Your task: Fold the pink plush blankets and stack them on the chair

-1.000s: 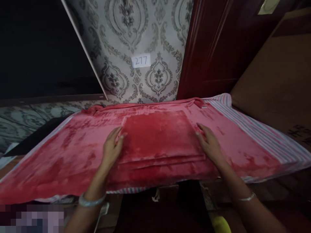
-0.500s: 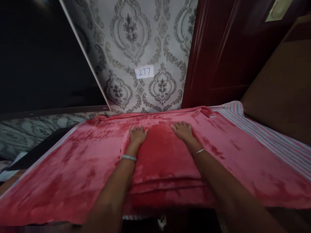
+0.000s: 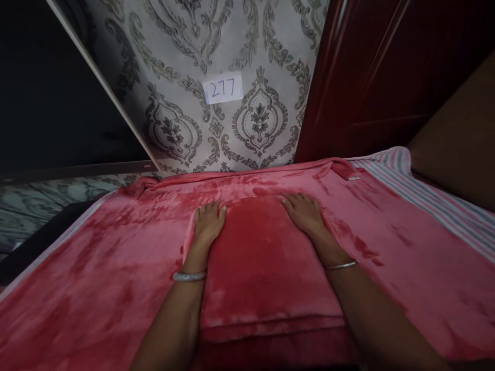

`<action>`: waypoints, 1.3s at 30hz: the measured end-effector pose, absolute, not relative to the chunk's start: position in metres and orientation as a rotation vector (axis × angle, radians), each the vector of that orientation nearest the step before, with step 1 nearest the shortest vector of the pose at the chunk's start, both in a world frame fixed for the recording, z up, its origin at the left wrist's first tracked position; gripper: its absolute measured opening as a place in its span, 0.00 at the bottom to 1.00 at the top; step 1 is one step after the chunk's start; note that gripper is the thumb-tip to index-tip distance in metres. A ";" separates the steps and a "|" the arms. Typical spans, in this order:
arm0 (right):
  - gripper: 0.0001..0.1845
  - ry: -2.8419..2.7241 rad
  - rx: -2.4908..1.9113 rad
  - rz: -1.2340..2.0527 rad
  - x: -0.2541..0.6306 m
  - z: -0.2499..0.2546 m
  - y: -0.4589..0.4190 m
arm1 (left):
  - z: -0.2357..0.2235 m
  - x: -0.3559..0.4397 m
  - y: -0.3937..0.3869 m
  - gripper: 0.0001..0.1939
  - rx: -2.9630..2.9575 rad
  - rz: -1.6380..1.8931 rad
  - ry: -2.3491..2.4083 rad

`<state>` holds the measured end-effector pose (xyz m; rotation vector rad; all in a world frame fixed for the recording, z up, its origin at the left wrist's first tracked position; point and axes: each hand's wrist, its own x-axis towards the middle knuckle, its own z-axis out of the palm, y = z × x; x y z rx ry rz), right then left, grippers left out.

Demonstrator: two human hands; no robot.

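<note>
A folded red plush blanket lies in the middle, its layered near edge facing me. Beneath it a pink-red plush cover is spread over the surface. My left hand rests flat on the far left corner of the folded blanket, fingers stretched forward. On the far right corner lies my right hand, palm down with its fingers extended. Neither hand grips anything. A grey bangle circles my left wrist and a thin silver one my right. The underside of both palms is hidden.
Behind stands a patterned wall with a paper label reading 277. A dark screen is at the left, a dark red door at the right. Striped cloth shows along the right, near a brown panel.
The view has come closer and tilted slightly, so the folded blanket looks larger. Both hands remain flat on its far corners, appearing slightly farther apart.
</note>
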<state>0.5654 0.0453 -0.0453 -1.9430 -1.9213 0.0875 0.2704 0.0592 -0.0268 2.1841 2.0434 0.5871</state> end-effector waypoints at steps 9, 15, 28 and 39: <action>0.26 -1.950 -1.997 0.097 0.564 -0.037 0.042 | -0.018 0.274 0.055 0.25 2.196 0.464 2.168; 0.27 -1.953 -2.055 0.085 0.557 -0.018 0.033 | 0.001 0.282 0.047 0.26 2.144 0.478 2.174; 0.33 -2.272 -1.794 -0.121 0.529 -0.043 -0.079 | -0.025 0.316 -0.086 0.35 2.703 0.280 1.730; 0.32 -2.265 -1.816 -0.128 0.528 -0.051 -0.076 | -0.031 0.320 -0.085 0.34 2.633 0.149 1.730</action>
